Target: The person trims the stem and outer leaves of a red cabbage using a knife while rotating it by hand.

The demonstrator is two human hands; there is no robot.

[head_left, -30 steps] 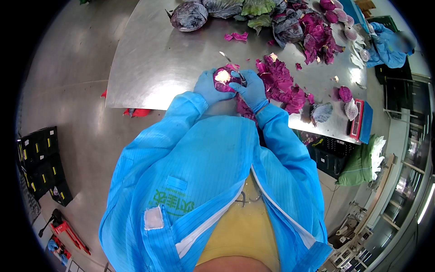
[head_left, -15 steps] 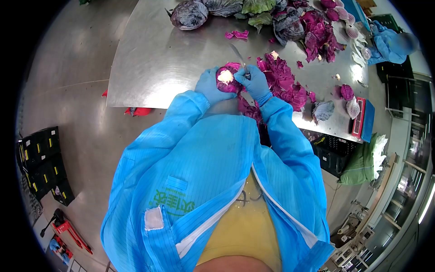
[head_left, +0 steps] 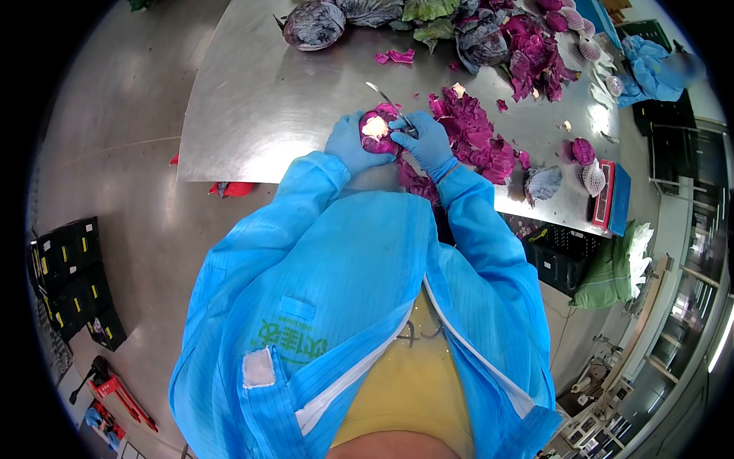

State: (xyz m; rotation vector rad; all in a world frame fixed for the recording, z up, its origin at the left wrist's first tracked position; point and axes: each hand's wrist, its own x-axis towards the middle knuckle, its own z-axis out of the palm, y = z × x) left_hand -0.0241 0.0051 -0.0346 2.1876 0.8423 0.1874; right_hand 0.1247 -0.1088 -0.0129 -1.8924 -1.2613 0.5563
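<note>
Knife [head_left: 394,107] and right hand [head_left: 428,143] have swung in toward the cabbage [head_left: 375,128], twelve o'clock on my feed.
I see the left hand [head_left: 348,145] wrapped around its nine o'clock side, the right clenched on the knife handle. From the cabbage, loose leaves [head_left: 478,138] crowd the right hand at three; a leaf pile [head_left: 535,57] lies at two, a dark unpeeled head [head_left: 313,27] at eleven.

- I see the table [head_left: 252,107] as metal, smooth and glossy.
- The knife [head_left: 390,101] has a blade of shiny metal.
- The left glove [head_left: 346,145] and right glove [head_left: 428,144] seem to me like thin, smooth rubber.
- The red cabbage [head_left: 373,143] looks smooth, its cut core [head_left: 375,127] rough.
- The jacket [head_left: 344,252] is matt cloth.
</note>
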